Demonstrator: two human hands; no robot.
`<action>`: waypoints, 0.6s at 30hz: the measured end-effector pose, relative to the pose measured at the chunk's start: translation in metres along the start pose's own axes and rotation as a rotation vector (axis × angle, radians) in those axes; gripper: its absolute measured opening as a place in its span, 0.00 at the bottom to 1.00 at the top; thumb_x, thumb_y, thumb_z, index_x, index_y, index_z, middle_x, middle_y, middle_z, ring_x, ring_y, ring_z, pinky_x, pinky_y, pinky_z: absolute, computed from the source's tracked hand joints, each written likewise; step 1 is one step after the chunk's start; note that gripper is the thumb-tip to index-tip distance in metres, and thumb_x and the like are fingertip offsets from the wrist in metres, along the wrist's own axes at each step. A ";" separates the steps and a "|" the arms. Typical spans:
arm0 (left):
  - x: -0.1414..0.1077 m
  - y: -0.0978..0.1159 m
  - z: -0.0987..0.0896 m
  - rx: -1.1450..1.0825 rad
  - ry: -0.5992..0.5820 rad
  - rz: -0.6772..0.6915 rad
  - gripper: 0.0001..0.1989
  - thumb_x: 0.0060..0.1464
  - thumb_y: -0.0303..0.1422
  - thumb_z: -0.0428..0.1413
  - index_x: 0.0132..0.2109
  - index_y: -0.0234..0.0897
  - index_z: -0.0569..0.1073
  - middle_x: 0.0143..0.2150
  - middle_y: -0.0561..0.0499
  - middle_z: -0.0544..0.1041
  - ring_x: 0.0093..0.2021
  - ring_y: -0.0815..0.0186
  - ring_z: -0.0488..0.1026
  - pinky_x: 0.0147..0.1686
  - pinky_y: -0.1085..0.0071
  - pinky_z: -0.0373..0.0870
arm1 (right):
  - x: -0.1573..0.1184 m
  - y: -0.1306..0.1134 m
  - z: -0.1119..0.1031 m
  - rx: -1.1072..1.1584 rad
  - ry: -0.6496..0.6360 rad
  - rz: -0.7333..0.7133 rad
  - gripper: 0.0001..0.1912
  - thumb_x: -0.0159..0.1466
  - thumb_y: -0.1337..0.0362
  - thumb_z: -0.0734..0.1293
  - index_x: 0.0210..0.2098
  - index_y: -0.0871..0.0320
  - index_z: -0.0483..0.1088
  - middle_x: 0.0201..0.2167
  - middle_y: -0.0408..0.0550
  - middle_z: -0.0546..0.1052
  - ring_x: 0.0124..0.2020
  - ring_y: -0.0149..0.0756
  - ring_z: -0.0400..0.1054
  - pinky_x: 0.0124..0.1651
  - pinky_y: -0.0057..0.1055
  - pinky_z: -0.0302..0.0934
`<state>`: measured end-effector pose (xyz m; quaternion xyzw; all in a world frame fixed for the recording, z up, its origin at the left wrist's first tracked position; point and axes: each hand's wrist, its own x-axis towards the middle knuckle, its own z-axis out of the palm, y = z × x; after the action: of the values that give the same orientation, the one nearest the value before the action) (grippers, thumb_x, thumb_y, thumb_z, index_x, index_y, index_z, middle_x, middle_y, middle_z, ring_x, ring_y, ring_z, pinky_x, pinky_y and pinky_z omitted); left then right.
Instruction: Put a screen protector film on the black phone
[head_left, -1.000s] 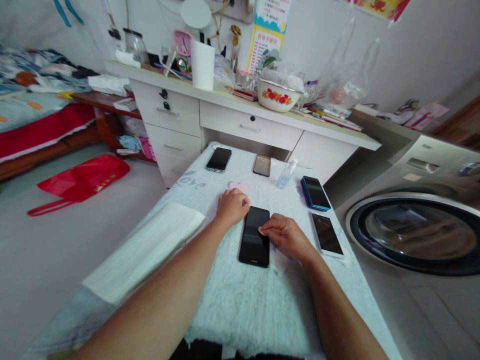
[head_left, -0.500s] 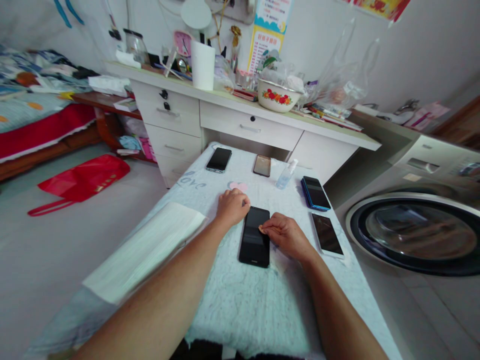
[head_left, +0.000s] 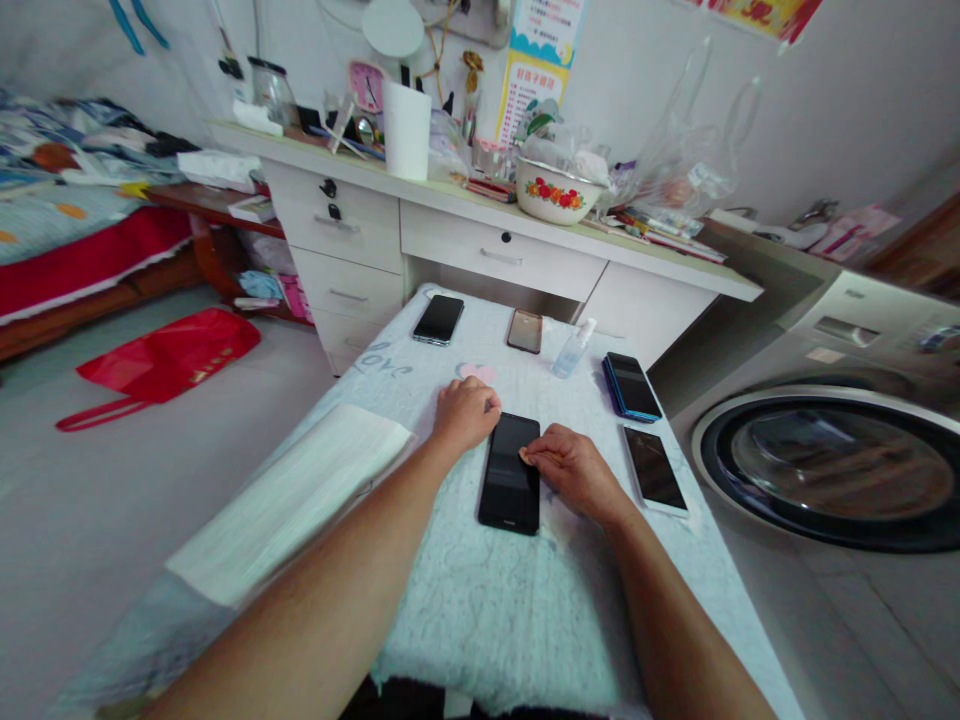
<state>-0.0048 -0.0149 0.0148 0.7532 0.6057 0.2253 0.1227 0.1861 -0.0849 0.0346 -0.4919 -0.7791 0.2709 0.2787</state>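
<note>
A black phone (head_left: 510, 490) lies flat, screen up, near the middle of the cloth-covered table (head_left: 510, 620), all four of its edges well inside the table's. The left hand (head_left: 465, 412) is curled closed at the phone's far left corner; whether it grips that edge cannot be told. The right hand (head_left: 574, 468) has its fingers drawn together in a pinch, the tips reaching over the phone's right edge onto the screen — too small to tell if anything is between them. A wide stretch of cloth runs from the phone's near end to the table's front edge, giving room on that side. On the right it is tighter: a white phone (head_left: 655, 470) lies just beyond the right hand, close to the table's edge, with a blue-edged phone (head_left: 632, 386) behind it. A small bottle (head_left: 572, 352), a phone case (head_left: 524, 331) and another dark phone (head_left: 439, 319) line the far end, before the desk (head_left: 502, 245). A pale folded sheet (head_left: 289, 505) lies along the left edge, beside the left forearm.
</note>
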 end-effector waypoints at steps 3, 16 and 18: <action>0.000 0.000 0.000 -0.004 0.002 0.000 0.08 0.51 0.34 0.53 0.33 0.45 0.77 0.44 0.51 0.74 0.46 0.58 0.67 0.45 0.61 0.61 | -0.001 -0.002 -0.001 0.036 -0.031 -0.008 0.07 0.62 0.63 0.65 0.34 0.56 0.76 0.31 0.46 0.73 0.33 0.31 0.68 0.37 0.28 0.62; 0.000 -0.001 0.001 -0.008 0.002 0.000 0.08 0.51 0.34 0.52 0.34 0.45 0.77 0.45 0.51 0.74 0.46 0.58 0.67 0.45 0.62 0.61 | -0.001 0.000 0.003 0.082 -0.035 -0.004 0.07 0.62 0.64 0.65 0.34 0.56 0.76 0.32 0.46 0.72 0.33 0.30 0.68 0.37 0.27 0.62; 0.000 -0.001 0.001 -0.012 0.005 0.000 0.08 0.51 0.34 0.52 0.34 0.45 0.77 0.44 0.51 0.74 0.46 0.58 0.67 0.45 0.62 0.60 | -0.001 0.000 0.003 0.072 -0.020 0.004 0.07 0.62 0.63 0.65 0.34 0.56 0.76 0.31 0.46 0.72 0.32 0.30 0.68 0.37 0.27 0.62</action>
<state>-0.0050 -0.0149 0.0140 0.7519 0.6046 0.2308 0.1257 0.1843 -0.0861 0.0319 -0.4805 -0.7704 0.3044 0.2881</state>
